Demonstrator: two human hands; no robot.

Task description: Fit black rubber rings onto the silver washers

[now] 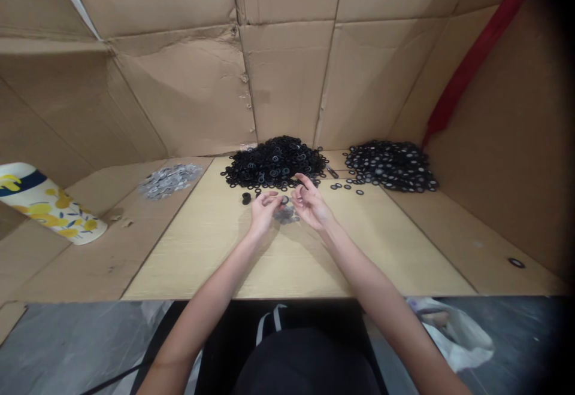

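Observation:
My left hand [264, 210] pinches a small black ring [285, 200] between thumb and fingertips. Close by on the right, my right hand [311, 204] has its index finger raised away from the other, bent fingers; I see nothing held in it. Beneath both hands lies a small cluster of grey, translucent-looking discs [286, 215]. Just beyond them rises a large heap of black rings [276, 161]. A short stack of black rings [246, 198] stands left of my left hand.
Silvery flat discs [169, 181] are piled at left, near a tilted flower-patterned bottle [56, 209]. At right is a heap of black rings with pale centres [389, 164]. A small dark tool [332, 172] lies between heaps. One ring [516, 263] sits far right. Cardboard walls [287, 84] surround the surface.

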